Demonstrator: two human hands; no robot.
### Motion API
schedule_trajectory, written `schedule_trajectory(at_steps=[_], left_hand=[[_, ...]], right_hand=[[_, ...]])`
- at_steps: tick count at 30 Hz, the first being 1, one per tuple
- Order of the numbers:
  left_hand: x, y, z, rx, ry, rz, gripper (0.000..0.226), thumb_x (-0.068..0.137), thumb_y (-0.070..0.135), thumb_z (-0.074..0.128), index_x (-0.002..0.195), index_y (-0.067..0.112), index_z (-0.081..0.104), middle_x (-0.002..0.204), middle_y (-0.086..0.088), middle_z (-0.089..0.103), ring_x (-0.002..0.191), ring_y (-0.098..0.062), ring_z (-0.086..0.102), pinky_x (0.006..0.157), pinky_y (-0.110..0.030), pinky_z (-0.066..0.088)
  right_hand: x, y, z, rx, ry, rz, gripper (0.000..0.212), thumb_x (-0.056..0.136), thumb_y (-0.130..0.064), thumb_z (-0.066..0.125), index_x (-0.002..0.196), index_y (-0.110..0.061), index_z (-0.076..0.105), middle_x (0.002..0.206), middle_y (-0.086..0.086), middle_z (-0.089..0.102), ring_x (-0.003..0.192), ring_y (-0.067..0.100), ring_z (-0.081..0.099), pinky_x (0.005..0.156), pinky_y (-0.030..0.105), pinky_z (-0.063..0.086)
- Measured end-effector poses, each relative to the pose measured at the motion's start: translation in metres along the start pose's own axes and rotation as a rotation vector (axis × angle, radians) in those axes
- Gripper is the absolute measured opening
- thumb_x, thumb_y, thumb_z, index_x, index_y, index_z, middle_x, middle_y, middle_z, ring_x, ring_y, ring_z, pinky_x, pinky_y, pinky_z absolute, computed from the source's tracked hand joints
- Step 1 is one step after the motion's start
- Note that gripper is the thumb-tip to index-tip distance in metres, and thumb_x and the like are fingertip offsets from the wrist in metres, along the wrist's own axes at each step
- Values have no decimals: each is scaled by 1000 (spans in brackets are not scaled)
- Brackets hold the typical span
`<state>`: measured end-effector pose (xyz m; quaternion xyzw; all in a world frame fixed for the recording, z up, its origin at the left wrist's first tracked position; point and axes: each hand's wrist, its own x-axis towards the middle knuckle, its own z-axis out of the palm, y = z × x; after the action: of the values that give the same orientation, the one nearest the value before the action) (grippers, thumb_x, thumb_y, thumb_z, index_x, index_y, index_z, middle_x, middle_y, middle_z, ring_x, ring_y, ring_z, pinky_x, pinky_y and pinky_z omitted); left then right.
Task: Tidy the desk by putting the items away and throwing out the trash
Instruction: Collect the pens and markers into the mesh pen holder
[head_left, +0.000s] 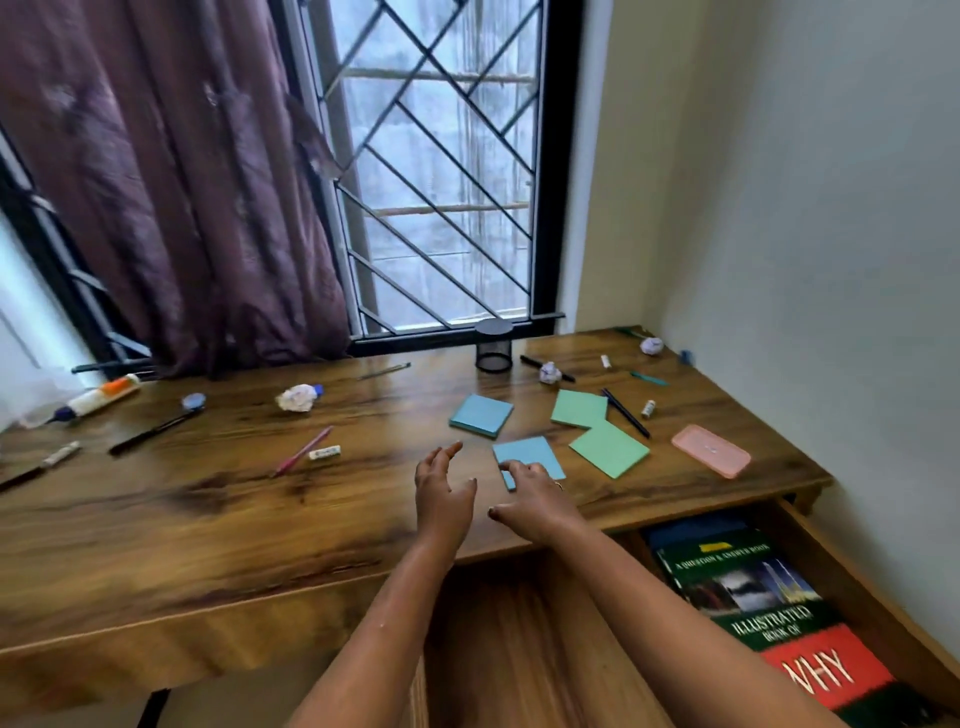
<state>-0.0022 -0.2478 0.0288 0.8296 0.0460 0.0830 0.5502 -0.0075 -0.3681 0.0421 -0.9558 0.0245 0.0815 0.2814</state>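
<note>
On the wooden desk (208, 525) lie two blue sticky-note pads (481, 414) (535, 453) and two green pads (579, 408) (609, 448). My right hand (532, 496) rests its fingertips on the near edge of the closer blue pad, not gripping it. My left hand (444, 491) hovers open just left of that pad, holding nothing. Crumpled paper balls (297, 399) (549, 372) (651, 345) lie on the desk. Pens (156, 430) (303, 451) (626, 413), erasers (324, 452) and a glue bottle (98, 397) are scattered around.
A black mesh pen holder (493, 352) stands by the window. A pink flat case (710, 450) lies at the right. An open drawer (852, 582) at lower right holds books (753, 587). A curtain (171, 182) hangs at back left; a wall borders the right.
</note>
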Motion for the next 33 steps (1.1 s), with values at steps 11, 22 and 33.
schedule_trajectory(at_steps=[11, 22, 33], left_hand=[[18, 19, -10, 30, 112, -69, 49, 88, 4, 57, 134, 17, 49, 145, -9, 33, 132, -23, 36, 109, -37, 35], [55, 55, 5, 76, 123, -59, 47, 87, 6, 55, 132, 20, 51, 138, -7, 38, 124, -22, 41, 96, -28, 39], [145, 70, 29, 179, 45, -17, 55, 88, 9, 57, 139, 19, 43, 144, -11, 41, 130, -26, 40, 107, -36, 36]], right_hand=[[40, -8, -19, 25, -59, -91, 70, 84, -34, 67, 144, -25, 33, 148, 10, 31, 134, 32, 35, 107, 40, 36], [91, -5, -74, -6, -18, -139, 68, 84, -28, 66, 144, -22, 34, 146, 14, 33, 130, 33, 39, 103, 36, 39], [171, 1, -104, -97, 72, -57, 57, 83, -21, 58, 137, -18, 39, 149, 16, 30, 134, 34, 36, 109, 43, 33]])
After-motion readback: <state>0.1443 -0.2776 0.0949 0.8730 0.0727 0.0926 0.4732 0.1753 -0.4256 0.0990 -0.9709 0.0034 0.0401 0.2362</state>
